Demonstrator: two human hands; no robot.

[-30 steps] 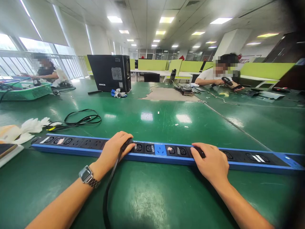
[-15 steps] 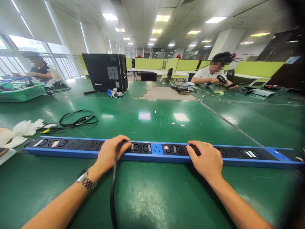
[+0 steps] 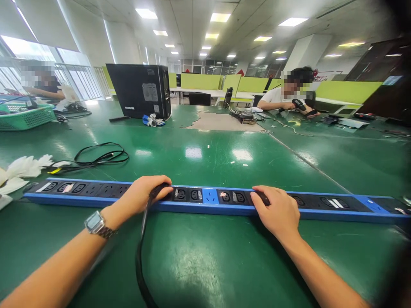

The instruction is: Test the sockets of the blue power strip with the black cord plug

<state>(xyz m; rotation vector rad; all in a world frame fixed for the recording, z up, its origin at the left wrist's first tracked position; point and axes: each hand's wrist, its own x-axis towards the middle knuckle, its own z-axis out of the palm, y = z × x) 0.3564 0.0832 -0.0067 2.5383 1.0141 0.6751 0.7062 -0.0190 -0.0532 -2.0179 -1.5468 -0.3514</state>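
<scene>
1. Far left: green basket is sitting on the green table, well apart from both hands.
2. White crumpled stuff is lying near the strip's left end. If the strip slides left, it could shove into this.
3. Black cable coil is lying just beyond the strip, yellow tag showing. Could snag if the strip gets pushed away from the person.
4. Left hand, watch on wrist, is gripping a black plug, thumb and fingers closed around it. Seated or loose: cannot tell, hand is covering that part.
5. Black cord is running from the plug down out of view. Likely trouble: cord catching on something below, or a crooked pull, twisting the plug and straining the contacts.
6. Blue-and-black power strip is lying flat across the table in front of the person, sockets up. Smooth-looking surface, so uneven force from the hands could skid or tip it.
7. Right hand is holding a dark block at the strip, fingers closed on it; probably another plug, mostly hidden. Weak bracing here could let the strip swing.
8. Far right: co-worker is handling a dark tool, well apart.
</scene>
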